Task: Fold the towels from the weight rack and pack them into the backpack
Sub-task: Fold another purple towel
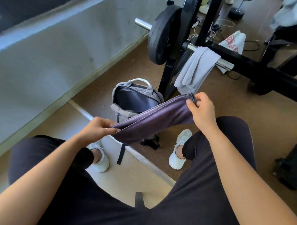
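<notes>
A dark purple towel (154, 120) hangs folded and stretched between my two hands above the floor. My left hand (98, 127) pinches its lower left end. My right hand (202, 109) pinches the upper right end, where several layers are stacked. Behind and under the towel a grey backpack (136, 98) stands on the floor with its top open, showing a dark lining. A light grey towel (194, 70) is draped over the chrome bar (224, 64) of the black weight rack (175, 50).
A black weight plate (161, 35) sits on the bar at the rack's left. A white cloth with red print (234, 42) and cables lie on the floor behind. A wall runs along the left. My knees and white shoes (179, 151) flank the backpack.
</notes>
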Available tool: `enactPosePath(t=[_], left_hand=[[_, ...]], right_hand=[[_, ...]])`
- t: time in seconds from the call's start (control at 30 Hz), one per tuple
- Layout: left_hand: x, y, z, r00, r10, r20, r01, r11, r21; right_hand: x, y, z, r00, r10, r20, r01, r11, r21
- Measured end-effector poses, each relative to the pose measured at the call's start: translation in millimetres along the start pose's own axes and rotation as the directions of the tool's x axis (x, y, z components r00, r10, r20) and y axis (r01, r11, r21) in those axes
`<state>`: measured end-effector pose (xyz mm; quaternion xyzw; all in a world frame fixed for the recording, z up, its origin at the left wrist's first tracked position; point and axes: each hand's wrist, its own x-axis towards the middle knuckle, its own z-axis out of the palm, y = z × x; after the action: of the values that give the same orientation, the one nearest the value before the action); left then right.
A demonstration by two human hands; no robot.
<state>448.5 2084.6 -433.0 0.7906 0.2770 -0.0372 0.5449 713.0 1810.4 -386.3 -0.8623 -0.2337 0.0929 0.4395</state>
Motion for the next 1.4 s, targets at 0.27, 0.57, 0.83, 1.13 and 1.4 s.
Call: enactPosePath(t=[0.27,0.57,0.83,1.13,1.4], left_hand=[[0.0,1.6,-8.4,0.98,-0.192,0.049,0.121,0.387,-0.914],[2.8,-1.0,44.5,0.912,-0.397,-0.102,0.2,0.648,-0.735],[-2.2,8.9,44.2,0.806,-0.177,-0.564,-0.092,0.905,-0.415],[-20.9,39.2,51.5,0.79,0.0,-0.614,-0.15,0.97,-0.192],[-24.9,59.7,98.0,0.841,0.253,-0.479,-0.28,0.96,0.016]], right_hand=[[-11.2,-9.3,24.8,0.985,0.119,0.124,-0.143,0.968,0.205],[-11.5,-6.9,29.1,0.97,0.211,0.121,-0.23,0.959,0.166],[-14.3,-6.5,35.3,0.974,0.223,0.037,-0.224,0.974,0.041],[-40.8,-25.6,58.5,0.978,0.169,0.122,-0.18,0.98,0.087],[-71.8,-57.2,88.0,0.925,0.092,0.369,-0.238,0.897,0.372]])
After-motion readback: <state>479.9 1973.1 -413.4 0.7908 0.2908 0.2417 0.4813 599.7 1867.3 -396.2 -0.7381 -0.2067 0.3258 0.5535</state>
